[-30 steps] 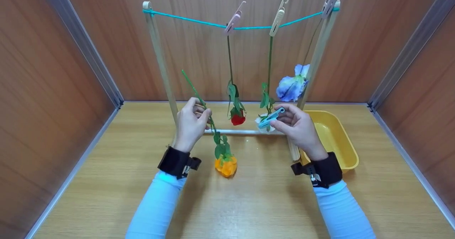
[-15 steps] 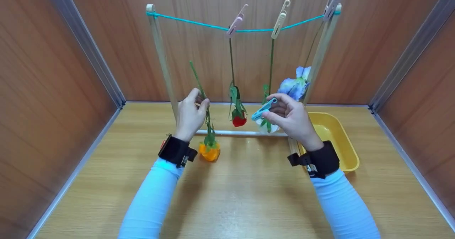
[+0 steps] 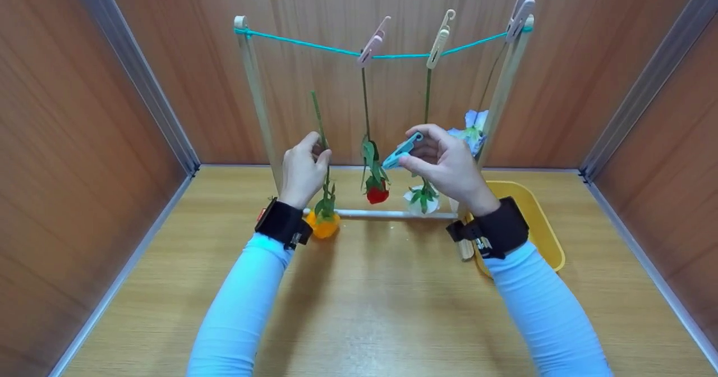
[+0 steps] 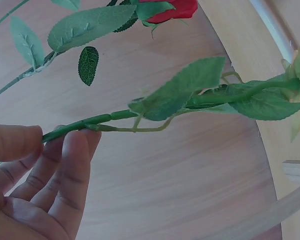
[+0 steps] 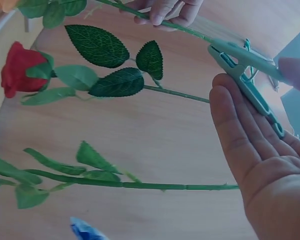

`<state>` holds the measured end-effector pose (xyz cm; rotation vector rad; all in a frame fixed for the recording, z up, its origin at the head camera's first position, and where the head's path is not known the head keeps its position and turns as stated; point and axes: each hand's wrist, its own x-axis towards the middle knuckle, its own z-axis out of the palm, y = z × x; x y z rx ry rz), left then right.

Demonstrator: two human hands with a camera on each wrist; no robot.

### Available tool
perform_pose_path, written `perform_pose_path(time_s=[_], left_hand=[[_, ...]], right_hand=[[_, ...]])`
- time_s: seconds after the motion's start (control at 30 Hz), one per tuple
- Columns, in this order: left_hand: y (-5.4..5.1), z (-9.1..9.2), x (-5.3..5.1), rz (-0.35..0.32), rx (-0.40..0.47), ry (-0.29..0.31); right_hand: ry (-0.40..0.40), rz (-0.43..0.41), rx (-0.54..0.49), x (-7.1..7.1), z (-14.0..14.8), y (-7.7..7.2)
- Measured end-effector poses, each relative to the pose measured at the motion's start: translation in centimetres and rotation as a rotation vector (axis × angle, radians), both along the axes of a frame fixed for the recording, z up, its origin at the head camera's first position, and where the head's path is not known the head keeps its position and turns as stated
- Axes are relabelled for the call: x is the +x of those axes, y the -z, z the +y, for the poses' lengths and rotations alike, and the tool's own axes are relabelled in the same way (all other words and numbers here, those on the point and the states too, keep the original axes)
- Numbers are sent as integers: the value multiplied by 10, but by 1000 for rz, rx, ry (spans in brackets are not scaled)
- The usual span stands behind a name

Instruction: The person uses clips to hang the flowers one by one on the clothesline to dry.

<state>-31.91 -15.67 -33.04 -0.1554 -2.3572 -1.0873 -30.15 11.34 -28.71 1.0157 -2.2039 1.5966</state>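
Note:
My left hand (image 3: 305, 166) pinches the green stem of an orange artificial flower (image 3: 323, 225), bloom hanging down and stem end pointing up below the line. In the left wrist view thumb and fingers meet on the stem (image 4: 82, 124). My right hand (image 3: 443, 161) holds a light blue clothespin (image 3: 403, 150) between thumb and fingers, tip pointing left, in front of the hanging flowers. A red rose (image 3: 377, 192) hangs between the hands from a pink clothespin (image 3: 371, 49). Behind the right hand a white flower (image 3: 422, 200) hangs from a cream clothespin (image 3: 440, 40).
A blue cord (image 3: 303, 42) spans two wooden posts (image 3: 255, 91). At its right end, a lilac clothespin (image 3: 520, 15) holds a blue-violet flower (image 3: 471, 132), partly hidden. A white bar (image 3: 387, 214) joins the posts low down. A yellow tray (image 3: 533, 220) stands behind the right wrist.
My left hand has raised the orange flower, which now hangs more upright and farther back. My right hand has moved up and left with the blue clothespin.

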Motion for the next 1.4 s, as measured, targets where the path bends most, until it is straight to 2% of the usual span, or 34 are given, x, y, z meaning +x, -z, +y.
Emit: perform_pose_path(time_s=[0.23, 0.43, 0.7, 1.0, 1.23, 1.4], left_hand=[[-5, -2, -7, -25, -14, -24], [-11, -6, -13, -4, -51, -43], [-17, -12, -21, -24, -61, -66], [-28, -13, -33, -32, -52, -89], [-36, -16, -41, -46, -39, -97], [-44, -23, -44, -37, -47, -125]], right_hand=[[-3, 70, 44, -6, -16, -21], [-28, 114, 44, -14, -30, -39], [-33, 105, 35, -23, -52, -61], [-48, 169, 21, -36, -73, -86], [0, 202, 1, -45, -87, -98], [20, 216, -6, -52, -100, -110]])
